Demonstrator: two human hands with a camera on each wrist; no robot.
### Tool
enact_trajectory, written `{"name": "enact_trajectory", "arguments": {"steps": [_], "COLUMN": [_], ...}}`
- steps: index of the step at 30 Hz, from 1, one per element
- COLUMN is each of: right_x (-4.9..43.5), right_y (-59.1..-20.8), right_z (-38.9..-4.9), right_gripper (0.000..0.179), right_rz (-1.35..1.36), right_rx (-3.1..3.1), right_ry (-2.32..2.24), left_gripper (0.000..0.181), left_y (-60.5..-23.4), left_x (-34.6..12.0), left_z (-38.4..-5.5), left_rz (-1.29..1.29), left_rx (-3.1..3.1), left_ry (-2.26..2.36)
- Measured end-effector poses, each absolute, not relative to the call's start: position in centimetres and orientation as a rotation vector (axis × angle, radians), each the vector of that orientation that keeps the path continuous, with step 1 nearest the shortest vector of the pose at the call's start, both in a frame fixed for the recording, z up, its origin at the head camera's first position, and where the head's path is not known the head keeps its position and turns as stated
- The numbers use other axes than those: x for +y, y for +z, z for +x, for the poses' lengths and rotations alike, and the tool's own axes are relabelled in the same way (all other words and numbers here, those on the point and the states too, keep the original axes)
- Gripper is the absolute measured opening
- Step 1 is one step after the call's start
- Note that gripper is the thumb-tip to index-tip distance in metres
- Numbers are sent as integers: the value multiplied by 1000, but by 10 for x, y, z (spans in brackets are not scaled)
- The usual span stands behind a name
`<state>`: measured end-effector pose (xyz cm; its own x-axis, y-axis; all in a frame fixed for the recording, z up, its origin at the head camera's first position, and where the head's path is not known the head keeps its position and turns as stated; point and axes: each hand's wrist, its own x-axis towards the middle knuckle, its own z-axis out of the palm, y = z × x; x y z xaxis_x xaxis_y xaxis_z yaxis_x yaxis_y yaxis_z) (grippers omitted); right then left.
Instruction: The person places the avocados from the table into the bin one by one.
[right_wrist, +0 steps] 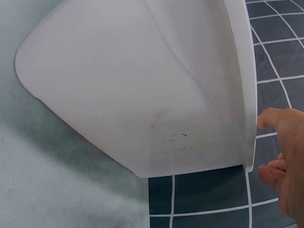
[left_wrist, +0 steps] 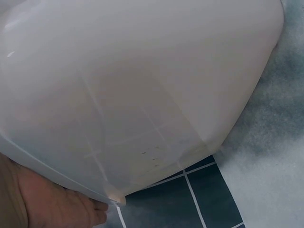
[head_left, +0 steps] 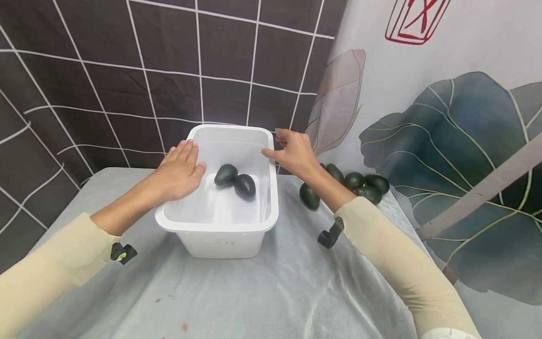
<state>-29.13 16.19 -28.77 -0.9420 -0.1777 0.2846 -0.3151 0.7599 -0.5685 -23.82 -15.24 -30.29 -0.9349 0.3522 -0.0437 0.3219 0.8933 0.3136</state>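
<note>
A white plastic basin (head_left: 228,244) stands on the cloth-covered table, and two dark green avocados (head_left: 245,186) lie inside it, touching. My left hand (head_left: 178,172) rests along the basin's left rim with its fingers straight; the left wrist view catches part of this hand (left_wrist: 57,204) beside the rim. On the other side my right hand (head_left: 294,150) is at the right rim, thumb tip against or very near the edge and fingers outside, loosely bent. In the right wrist view, this hand (right_wrist: 287,156) holds nothing between thumb and fingers.
Several more avocados (head_left: 370,194) lie to the right of the basin, partly behind my right forearm. A grey cloth (head_left: 237,301) covers the table. Behind rises a dark sheet with white grid lines (head_left: 169,94); a leaf-patterned curtain (head_left: 457,141) hangs at right.
</note>
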Motion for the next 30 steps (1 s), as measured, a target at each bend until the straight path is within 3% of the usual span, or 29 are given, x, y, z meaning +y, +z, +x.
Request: {"name": "enact_trajectory", "arguments": {"steps": [9,30], "right_x": [172,208], "right_y": [-292,-311], "right_z": [-292,-287], "right_gripper": [70,72], "right_rz": [319,235], "right_rx": [-2717,-2713], "right_ry": [975,1008], "left_gripper": [77,76], "left_y": [-304,-303], "left_x": [-152,-152], "left_z": [-238,-237], "left_rz": [531,537], "left_rx": [2969,2978], "left_ry": [466,456]}}
